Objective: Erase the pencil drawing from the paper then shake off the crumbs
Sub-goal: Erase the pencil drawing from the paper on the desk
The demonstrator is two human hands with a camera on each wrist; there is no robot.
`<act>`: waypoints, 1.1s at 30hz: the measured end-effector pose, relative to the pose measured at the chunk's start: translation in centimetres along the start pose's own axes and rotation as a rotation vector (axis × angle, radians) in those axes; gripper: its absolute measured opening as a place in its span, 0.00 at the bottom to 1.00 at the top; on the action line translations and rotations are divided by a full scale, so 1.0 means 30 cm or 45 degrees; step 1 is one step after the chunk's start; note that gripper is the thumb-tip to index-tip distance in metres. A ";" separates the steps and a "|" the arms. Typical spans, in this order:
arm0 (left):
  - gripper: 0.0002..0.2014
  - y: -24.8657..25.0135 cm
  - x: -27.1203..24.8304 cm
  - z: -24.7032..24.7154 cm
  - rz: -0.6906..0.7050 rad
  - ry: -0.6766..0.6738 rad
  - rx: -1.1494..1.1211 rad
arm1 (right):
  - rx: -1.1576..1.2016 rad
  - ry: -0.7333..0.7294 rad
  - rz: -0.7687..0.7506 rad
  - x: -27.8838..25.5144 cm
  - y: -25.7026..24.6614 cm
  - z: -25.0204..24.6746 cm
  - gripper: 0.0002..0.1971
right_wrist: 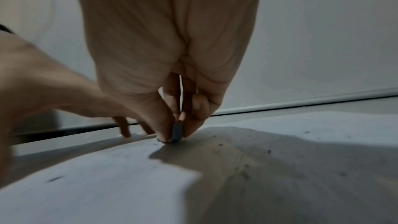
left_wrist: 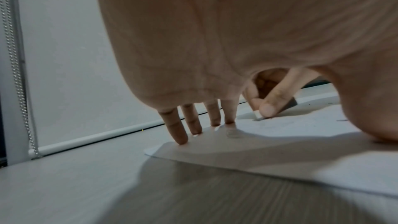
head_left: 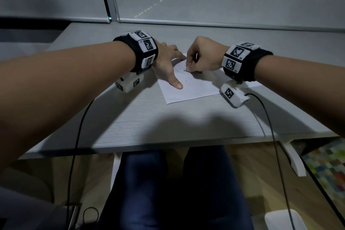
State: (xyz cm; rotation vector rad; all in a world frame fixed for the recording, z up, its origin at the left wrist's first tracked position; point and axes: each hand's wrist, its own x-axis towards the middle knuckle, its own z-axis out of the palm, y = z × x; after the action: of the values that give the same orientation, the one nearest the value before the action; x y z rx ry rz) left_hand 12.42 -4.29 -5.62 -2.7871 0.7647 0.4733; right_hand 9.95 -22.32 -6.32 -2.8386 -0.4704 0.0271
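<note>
Lying flat near the middle of the grey bench [head_left: 130, 117], the paper [head_left: 194, 89] carries faint pencil marks [head_left: 180, 69] toward its 12 o'clock edge and dark crumbs [right_wrist: 245, 168] scattered at about 3 o'clock. The right hand [head_left: 202, 55] pinches a small eraser [right_wrist: 177, 131] between thumb and fingers, its lower end touching the sheet at the marks. The left hand [head_left: 166, 61], at 9 o'clock, presses the paper with straight, spread fingers [left_wrist: 178, 132] and thumb, grasping nothing.
</note>
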 end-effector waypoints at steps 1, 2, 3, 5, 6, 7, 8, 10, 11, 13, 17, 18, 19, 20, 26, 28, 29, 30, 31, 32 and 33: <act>0.66 -0.001 -0.002 -0.001 -0.001 -0.004 0.002 | -0.006 0.036 0.047 0.012 0.011 -0.006 0.05; 0.65 -0.001 -0.003 -0.001 -0.006 -0.009 -0.001 | -0.021 0.072 0.092 0.021 0.018 -0.012 0.05; 0.65 -0.001 -0.005 -0.001 -0.008 -0.018 -0.003 | -0.035 0.095 0.131 0.028 0.025 -0.016 0.05; 0.66 0.001 -0.009 -0.002 -0.012 -0.028 0.000 | -0.051 0.110 0.158 0.032 0.025 -0.016 0.05; 0.66 0.003 -0.010 -0.001 -0.013 -0.029 0.002 | -0.044 0.106 0.140 0.026 0.018 -0.011 0.05; 0.65 0.005 -0.010 -0.001 -0.017 -0.025 -0.001 | -0.031 0.096 0.102 0.021 0.008 -0.002 0.05; 0.64 0.004 -0.011 0.000 -0.020 -0.021 -0.005 | -0.018 0.076 0.045 0.014 -0.006 0.008 0.05; 0.62 0.004 -0.015 0.001 -0.002 -0.015 -0.012 | 0.011 0.020 -0.085 -0.005 -0.039 0.025 0.03; 0.61 0.004 -0.018 0.001 0.007 -0.011 -0.011 | 0.019 -0.003 -0.121 -0.007 -0.049 0.029 0.03; 0.60 0.007 -0.022 0.001 0.009 -0.013 -0.006 | 0.017 0.004 -0.108 0.005 -0.049 0.025 0.03; 0.62 0.011 -0.030 -0.001 -0.006 -0.021 0.007 | -0.044 0.113 0.087 0.045 -0.016 0.005 0.04; 0.62 0.009 -0.029 -0.002 -0.007 -0.021 0.004 | -0.052 0.123 0.118 0.052 -0.011 0.002 0.04; 0.62 0.009 -0.030 -0.002 -0.008 -0.024 0.001 | -0.054 0.129 0.128 0.054 -0.011 0.003 0.04; 0.62 0.009 -0.028 -0.001 -0.008 -0.023 0.001 | -0.050 0.130 0.121 0.052 -0.016 0.007 0.04; 0.54 0.008 -0.029 0.001 0.025 -0.004 -0.013 | 0.074 -0.023 -0.087 0.012 -0.089 0.042 0.05; 0.57 0.008 -0.026 0.003 0.020 -0.007 0.006 | 0.072 0.001 -0.061 0.029 -0.074 0.032 0.04; 0.59 0.007 -0.026 0.004 0.013 -0.012 0.010 | 0.055 0.031 -0.021 0.040 -0.062 0.027 0.04; 0.60 0.006 -0.023 0.004 0.005 -0.014 0.010 | 0.031 0.064 0.030 0.051 -0.051 0.022 0.03; 0.61 0.003 -0.022 0.004 -0.001 -0.023 0.007 | 0.011 0.093 0.081 0.061 -0.041 0.018 0.03; 0.62 0.003 -0.023 0.004 -0.006 -0.030 0.001 | 0.001 0.118 0.122 0.069 -0.032 0.016 0.04; 0.61 0.004 -0.025 0.004 -0.007 -0.029 -0.010 | -0.002 0.135 0.146 0.071 -0.028 0.015 0.04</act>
State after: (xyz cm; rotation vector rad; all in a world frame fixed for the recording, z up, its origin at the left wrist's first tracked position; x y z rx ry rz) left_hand 11.72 -4.00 -5.48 -2.7854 0.7519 0.5076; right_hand 11.67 -20.75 -6.49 -2.8478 -0.2846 -0.1011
